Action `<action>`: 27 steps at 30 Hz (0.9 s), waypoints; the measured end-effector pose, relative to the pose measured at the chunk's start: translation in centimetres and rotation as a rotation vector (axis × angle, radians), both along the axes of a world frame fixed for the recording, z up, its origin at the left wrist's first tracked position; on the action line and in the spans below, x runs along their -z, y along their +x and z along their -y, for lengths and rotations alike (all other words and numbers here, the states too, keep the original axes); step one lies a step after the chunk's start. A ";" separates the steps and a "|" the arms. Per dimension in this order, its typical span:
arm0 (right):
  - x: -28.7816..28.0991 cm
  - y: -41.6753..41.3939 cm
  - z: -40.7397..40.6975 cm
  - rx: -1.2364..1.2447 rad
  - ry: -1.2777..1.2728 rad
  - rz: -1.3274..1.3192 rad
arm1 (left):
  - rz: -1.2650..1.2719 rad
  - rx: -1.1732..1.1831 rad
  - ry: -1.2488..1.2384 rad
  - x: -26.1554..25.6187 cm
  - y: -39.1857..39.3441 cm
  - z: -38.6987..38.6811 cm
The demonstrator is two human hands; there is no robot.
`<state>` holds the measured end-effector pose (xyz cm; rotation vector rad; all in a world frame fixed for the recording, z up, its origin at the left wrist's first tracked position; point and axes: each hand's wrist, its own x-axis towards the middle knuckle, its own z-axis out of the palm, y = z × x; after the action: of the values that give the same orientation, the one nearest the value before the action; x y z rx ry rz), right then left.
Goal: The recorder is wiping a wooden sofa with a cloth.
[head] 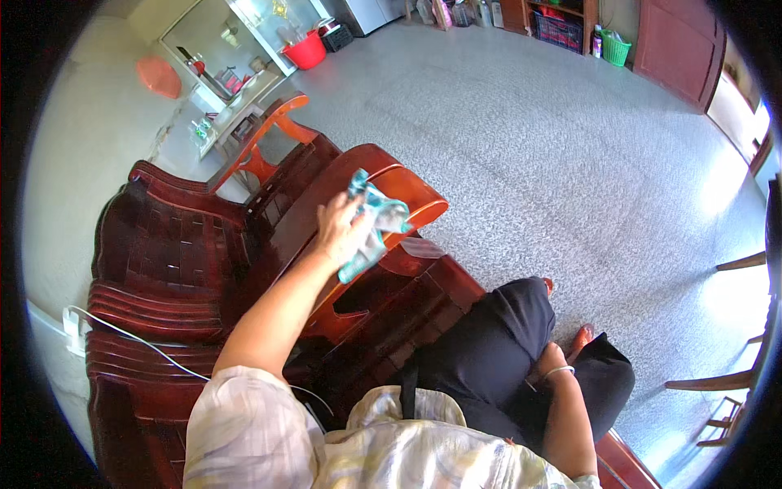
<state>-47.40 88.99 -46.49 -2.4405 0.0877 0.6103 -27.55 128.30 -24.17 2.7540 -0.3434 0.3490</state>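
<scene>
My left hand (342, 229) is stretched forward over a white cloth with teal edging (388, 214), its fingers on the fabric. The cloth is bunched and slightly blurred. It lies across the broad, rounded wooden armrest (424, 198) of a dark red-brown wooden sofa, and part of it hangs over the near edge. My right hand (551, 359), with a pale bangle (559, 370) at the wrist, rests against my black trousers (489, 342) near the knee. Its fingers are mostly hidden, and no object shows in it.
A slatted wooden backrest (177, 244) stands along the left wall. A white cable (153, 348) runs from a wall socket (74, 330) across the sofa. Chair legs (712, 382) stick out at right. A red tub (305, 52) and a green basket (615, 49) stand on the far speckled floor (519, 140).
</scene>
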 end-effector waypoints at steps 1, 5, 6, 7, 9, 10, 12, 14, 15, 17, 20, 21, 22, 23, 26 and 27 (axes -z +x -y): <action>0.2 0.1 -0.3 -0.016 0.002 -0.001 | 0.010 -0.134 0.120 -0.3 0.4 -1.3; 1.7 -0.1 0.4 -0.032 -0.077 0.001 | 0.091 -0.311 -0.045 1.8 -3.5 -12.0; 2.2 -0.1 0.4 -0.104 -0.105 0.001 | 0.007 -0.442 -0.040 1.9 -6.1 -14.5; -2.1 1.0 -1.3 -0.115 -0.079 0.009 | -0.019 -0.641 0.044 2.3 -10.3 -18.7; -0.7 0.4 0.0 -0.050 -0.059 0.007 | -0.437 -1.045 0.391 1.4 -14.7 -21.4; -0.4 0.3 0.3 -0.055 -0.105 0.003 | -0.516 -1.035 0.633 -0.9 -17.0 -19.2; 1.6 -0.1 0.8 -0.006 -0.095 0.010 | -0.277 -1.007 0.652 1.5 -21.1 -23.3; 0.9 0.0 0.1 0.047 -0.078 0.018 | -0.224 -1.038 0.591 2.1 -21.9 -21.6; -0.7 0.5 -0.5 0.044 -0.039 -0.014 | -0.241 -1.085 0.513 2.5 -22.1 -20.4; -2.9 0.8 -0.9 0.065 -0.001 -0.048 | -0.086 -0.937 0.427 3.8 -22.4 -16.2; -2.8 0.3 -0.8 0.020 -0.077 -0.013 | 0.021 -0.806 0.206 4.6 -20.6 -11.1; -1.4 0.2 -0.3 0.061 -0.042 -0.003 | 0.017 -0.720 0.172 4.2 -19.1 -9.0; -0.2 0.2 0.0 0.099 -0.001 0.011 | 0.035 -0.641 0.097 4.0 -17.6 -7.6; 1.0 0.3 0.2 0.109 -0.007 0.010 | 0.143 -0.523 0.102 4.0 -16.0 -5.6; 0.7 0.5 -0.3 -0.076 -0.046 0.018 | 0.345 -0.292 0.197 3.5 -11.4 -0.2; -1.1 1.0 -1.1 -0.071 -0.047 0.016 | 0.297 -0.177 0.138 2.1 -9.9 2.0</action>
<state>-46.41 90.04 -45.38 -2.5028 0.0089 0.6268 -37.50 126.33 -26.25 2.8757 -0.2021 0.8131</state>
